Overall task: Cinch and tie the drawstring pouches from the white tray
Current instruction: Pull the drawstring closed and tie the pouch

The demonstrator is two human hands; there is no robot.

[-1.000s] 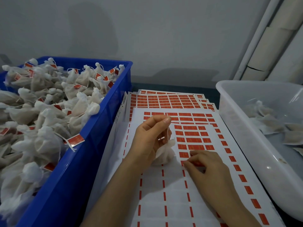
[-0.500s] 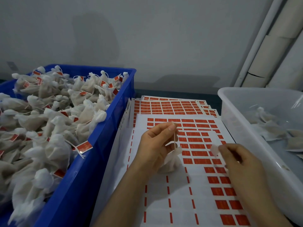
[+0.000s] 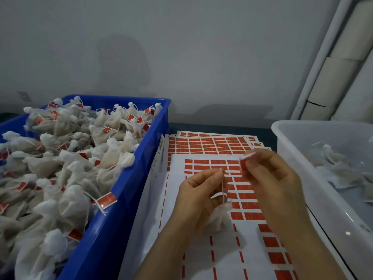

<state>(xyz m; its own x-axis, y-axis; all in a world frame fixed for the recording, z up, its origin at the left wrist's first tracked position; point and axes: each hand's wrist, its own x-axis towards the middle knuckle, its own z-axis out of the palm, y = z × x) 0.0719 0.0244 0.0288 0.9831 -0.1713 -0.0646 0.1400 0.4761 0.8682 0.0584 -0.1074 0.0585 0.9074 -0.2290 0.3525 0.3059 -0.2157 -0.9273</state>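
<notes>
The drawstring is being pinched at its top by the left grip, fingers curled; the pouch is being held below, over the label sheets. A red label is being pinched by the right grip, near the white tray.

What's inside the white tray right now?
A few pale pouches lie loose on the floor of the white tray. Its right part runs off frame, so any pouches there cannot be seen.
</notes>
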